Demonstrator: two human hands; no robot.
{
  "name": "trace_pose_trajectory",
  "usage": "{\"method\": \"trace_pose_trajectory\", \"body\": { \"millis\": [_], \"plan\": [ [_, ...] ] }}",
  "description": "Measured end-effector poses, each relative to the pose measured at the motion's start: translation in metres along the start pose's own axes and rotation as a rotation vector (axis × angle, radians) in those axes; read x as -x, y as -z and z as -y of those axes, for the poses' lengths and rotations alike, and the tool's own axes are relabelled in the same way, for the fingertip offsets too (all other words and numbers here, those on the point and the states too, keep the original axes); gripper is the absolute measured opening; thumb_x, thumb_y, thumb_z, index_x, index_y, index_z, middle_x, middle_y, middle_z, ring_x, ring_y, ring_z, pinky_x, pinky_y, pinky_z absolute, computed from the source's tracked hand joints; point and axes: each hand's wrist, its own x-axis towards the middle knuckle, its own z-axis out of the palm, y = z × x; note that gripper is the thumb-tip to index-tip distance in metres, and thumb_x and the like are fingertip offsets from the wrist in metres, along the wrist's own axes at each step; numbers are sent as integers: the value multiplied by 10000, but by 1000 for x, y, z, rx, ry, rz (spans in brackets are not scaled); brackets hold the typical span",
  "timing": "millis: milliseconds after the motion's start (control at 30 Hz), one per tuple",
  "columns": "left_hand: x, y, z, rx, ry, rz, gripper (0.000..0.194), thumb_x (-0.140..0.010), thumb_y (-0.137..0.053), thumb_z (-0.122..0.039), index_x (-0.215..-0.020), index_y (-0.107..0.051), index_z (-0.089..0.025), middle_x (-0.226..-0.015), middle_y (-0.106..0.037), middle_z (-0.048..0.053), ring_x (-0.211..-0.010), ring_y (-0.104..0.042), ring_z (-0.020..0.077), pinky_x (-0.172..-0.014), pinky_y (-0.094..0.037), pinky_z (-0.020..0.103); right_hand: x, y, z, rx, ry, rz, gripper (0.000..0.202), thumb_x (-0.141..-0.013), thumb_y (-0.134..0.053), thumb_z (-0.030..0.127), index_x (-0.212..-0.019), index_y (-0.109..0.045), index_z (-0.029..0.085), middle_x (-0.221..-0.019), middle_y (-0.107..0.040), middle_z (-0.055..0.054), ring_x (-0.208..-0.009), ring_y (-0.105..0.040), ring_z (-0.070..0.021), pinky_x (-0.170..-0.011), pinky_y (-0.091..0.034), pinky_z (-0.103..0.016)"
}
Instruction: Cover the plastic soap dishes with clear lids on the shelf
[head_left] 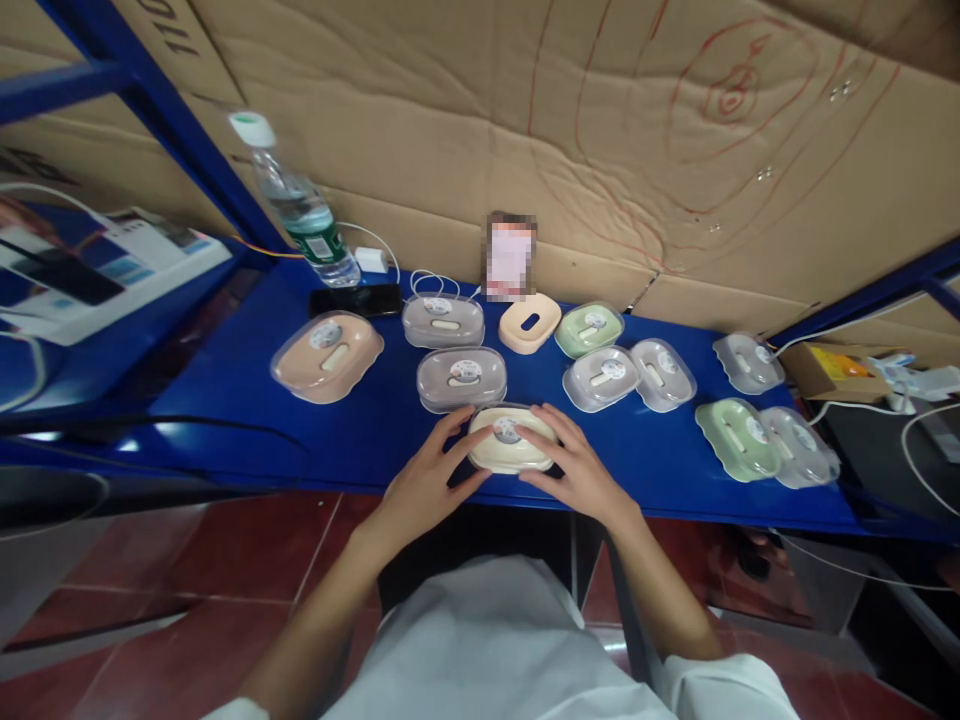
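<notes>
A cream oval plastic box (517, 458) with a clear lid and a round sticker rests near the front edge of the blue table. My left hand (429, 472) grips its left end, thumb low and fingers over the top. At the opposite end, my right hand (583, 468) holds it the same way, with fingertips by the sticker. Just behind stands a grey box (461, 382) with a clear lid. Farther back are another grey box (444, 324) and a peach piece (529, 324) with an oval slot. A larger beige box (328, 358) sits to the left.
Green (589, 330) and grey boxes (602, 380) stand right of centre, with several more (739, 442) farther right. A water bottle (311, 225), a flat black phone (356, 301) and a charger (371, 261) lie back left. Cardboard (420, 120) walls the rear; a blurred-out screen (510, 258) leans there.
</notes>
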Motion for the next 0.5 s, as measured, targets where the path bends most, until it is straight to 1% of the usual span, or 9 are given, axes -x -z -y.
{"method": "trace_pose_trajectory", "body": {
  "millis": [67,133,367,500],
  "plan": [
    [-1,1,0,-10,-13,12,565,-1057,-644,-337,-1599,-487,-370,-1711,-413,111,-1543,-512,312,-1210,-539,500,0,0,1,27,-17,4,725,-1038,-713,419,-1688,-396,386,-1742,-417,-91,-1651,-327,-344,-1283,-419,-622],
    [-1,2,0,-12,-24,30,572,-1065,-634,-337,-1612,-472,-378,-1733,-400,104,-1564,-489,312,-1221,-527,510,-1,-1,1,56,-34,9,706,-1036,-714,428,-1677,-421,383,-1748,-412,-88,-1647,-333,-351,-1280,-415,-631],
    [-1,1,3,-8,-28,29,537,-1083,-605,-320,-1602,-486,-387,-1713,-446,87,-1537,-526,296,-1232,-518,512,0,0,2,55,-27,28,730,-1033,-719,424,-1689,-400,381,-1772,-369,-73,-1659,-311,-346,-1288,-418,-612],
    [-3,0,4,-8,-10,14,502,-1070,-622,-332,-1562,-531,-371,-1681,-475,88,-1511,-546,298,-1227,-522,511,-2,0,5,47,1,5,712,-1051,-695,386,-1695,-392,360,-1756,-394,-92,-1670,-287,-332,-1287,-438,-604]
  ]
}}
